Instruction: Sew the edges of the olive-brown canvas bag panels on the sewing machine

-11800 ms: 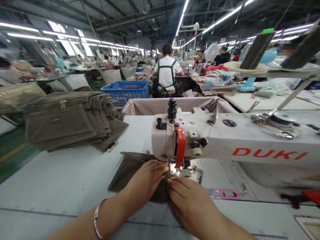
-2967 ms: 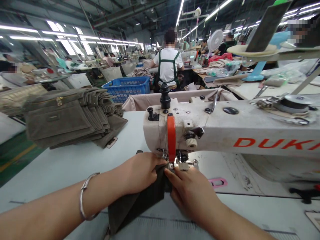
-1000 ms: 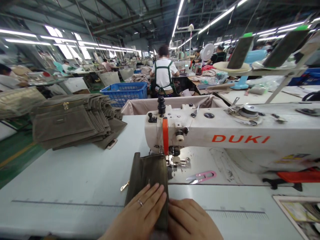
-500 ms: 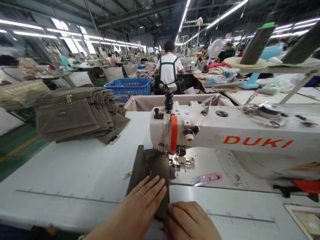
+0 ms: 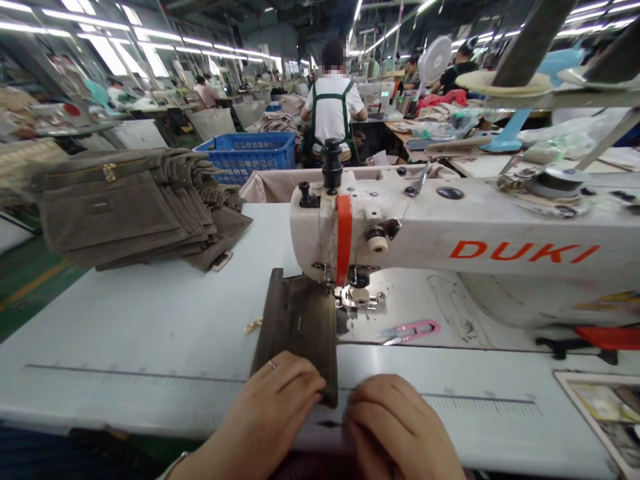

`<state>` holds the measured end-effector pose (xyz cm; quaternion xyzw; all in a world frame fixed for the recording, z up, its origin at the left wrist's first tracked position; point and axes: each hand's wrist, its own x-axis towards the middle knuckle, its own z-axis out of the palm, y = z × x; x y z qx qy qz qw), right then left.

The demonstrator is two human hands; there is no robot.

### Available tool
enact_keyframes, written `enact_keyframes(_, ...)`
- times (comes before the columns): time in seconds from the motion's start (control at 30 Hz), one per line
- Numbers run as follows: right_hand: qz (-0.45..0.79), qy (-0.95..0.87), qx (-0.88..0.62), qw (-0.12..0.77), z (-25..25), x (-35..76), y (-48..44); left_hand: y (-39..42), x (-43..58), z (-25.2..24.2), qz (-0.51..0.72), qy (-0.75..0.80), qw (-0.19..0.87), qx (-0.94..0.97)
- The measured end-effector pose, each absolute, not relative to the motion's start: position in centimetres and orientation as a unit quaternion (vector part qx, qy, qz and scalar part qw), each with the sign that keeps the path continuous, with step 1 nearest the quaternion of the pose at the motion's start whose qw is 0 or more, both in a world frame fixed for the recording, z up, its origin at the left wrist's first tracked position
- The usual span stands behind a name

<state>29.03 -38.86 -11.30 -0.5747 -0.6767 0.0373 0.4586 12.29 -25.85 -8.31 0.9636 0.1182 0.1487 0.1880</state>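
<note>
A dark olive fabric pouch piece [image 5: 299,325] lies flat on the white table, its far end under the head of the white DUKI sewing machine [image 5: 450,243], just left of the presser foot [image 5: 359,297]. My left hand [image 5: 273,407] rests on the piece's near end with fingers curled over its edge. My right hand [image 5: 395,423] sits closed just right of that near corner, fingertips tucked under; what it pinches is hidden. A small gold zipper pull [image 5: 253,325] sticks out at the piece's left side.
A stack of olive bag panels [image 5: 133,207] lies at the table's back left. Pink thread snips [image 5: 413,329] lie right of the presser foot. A blue basket [image 5: 247,155] and a seated person in a green apron [image 5: 333,113] are beyond the table. Thread cones [image 5: 530,37] stand upper right.
The fabric piece has slid toward me from under the needle. My left fingers went from flat on it to curled over its near edge, and both hands drew back to the table's front.
</note>
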Motion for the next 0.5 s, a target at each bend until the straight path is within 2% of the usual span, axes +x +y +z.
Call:
enact_keyframes(0.2,-0.045,-0.717,-0.572,0.395,-11.5,28.7,-38.7,-25.8,12.0,-9.2,0.182,0.096,0.21,0.956)
enact_keyframes(0.37,-0.072,-0.717,-0.566,0.401,-11.7,28.4,-38.2,-25.8,10.9,-10.3,0.138,0.064,0.186,0.971)
enact_keyframes(0.5,-0.088,-0.722,-0.553,0.406,-11.9,28.6,-37.8,-25.7,11.0,-10.1,0.168,0.045,0.164,0.971)
